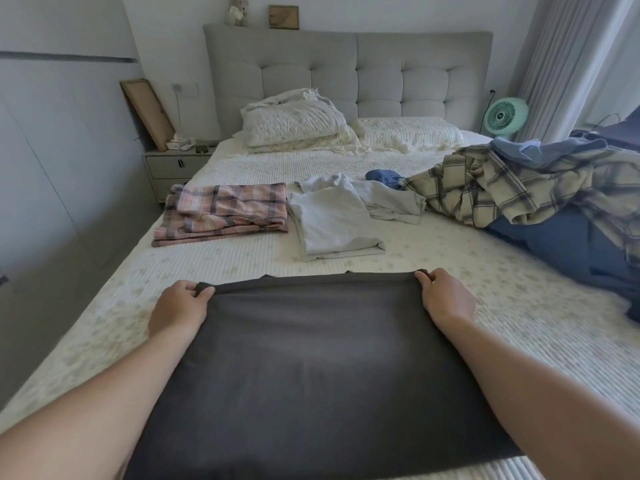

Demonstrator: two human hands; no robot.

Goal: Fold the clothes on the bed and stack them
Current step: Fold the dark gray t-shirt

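A dark grey garment (318, 358) lies spread flat on the near part of the bed (114, 327). My left hand (180, 306) pinches its far left corner, and my right hand (446, 296) pinches its far right corner. Beyond it, a folded pink plaid garment (225, 213) rests at the left. A folded white garment (332, 223) lies beside it, with a looser pale one (391, 199) behind. An unfolded heap sits at the right: a cream plaid shirt (502, 185), a light blue shirt (540, 150) and a dark blue garment (561, 247).
Pillows (294, 123) lie against the grey padded headboard (346, 71). A nightstand (173, 168) with a leaning frame stands left of the bed. A green fan (505, 116) stands at the right by the curtain. A small blue item (384, 176) peeks out by the heap.
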